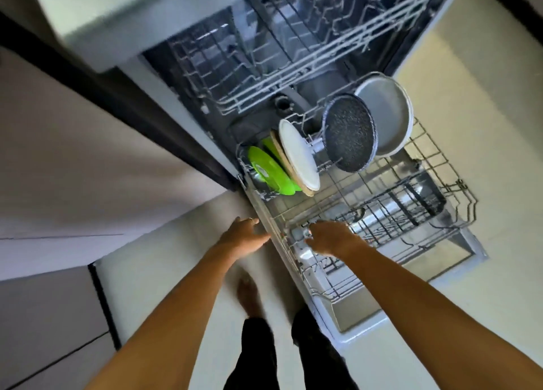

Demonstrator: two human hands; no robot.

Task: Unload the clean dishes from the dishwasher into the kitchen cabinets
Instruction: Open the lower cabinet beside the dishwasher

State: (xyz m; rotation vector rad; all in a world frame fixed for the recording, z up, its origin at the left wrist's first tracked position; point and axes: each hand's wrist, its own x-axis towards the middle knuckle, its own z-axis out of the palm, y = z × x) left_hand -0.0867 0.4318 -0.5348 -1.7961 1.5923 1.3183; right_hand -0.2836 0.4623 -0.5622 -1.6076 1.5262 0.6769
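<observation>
I see the lower rack (382,213) pulled out of the dishwasher, with green plates (269,171), a white plate (298,153) and two pans standing at its far end; my left hand (245,235), fingers relaxed, is at its near-left rim, while my right hand (330,238) reaches over its near edge, grip unclear

lower rack (440,151): pulled out | green plates (266,169), white plate (298,153), speckled pan (349,132), grey pan (388,113): on edge

1. Two wire racks: an upper rack (264,75) and a pulled-out lower rack (435,166).
2. Two green plates (269,171) at the lower rack's far left corner.
3. One tan plate (286,166).
4. One white plate (298,153).
5. One speckled dark pan (349,132).
6. One grey pan (385,115) at its far right corner.
7. Two hands: left hand (245,235), right hand (330,238).
</observation>
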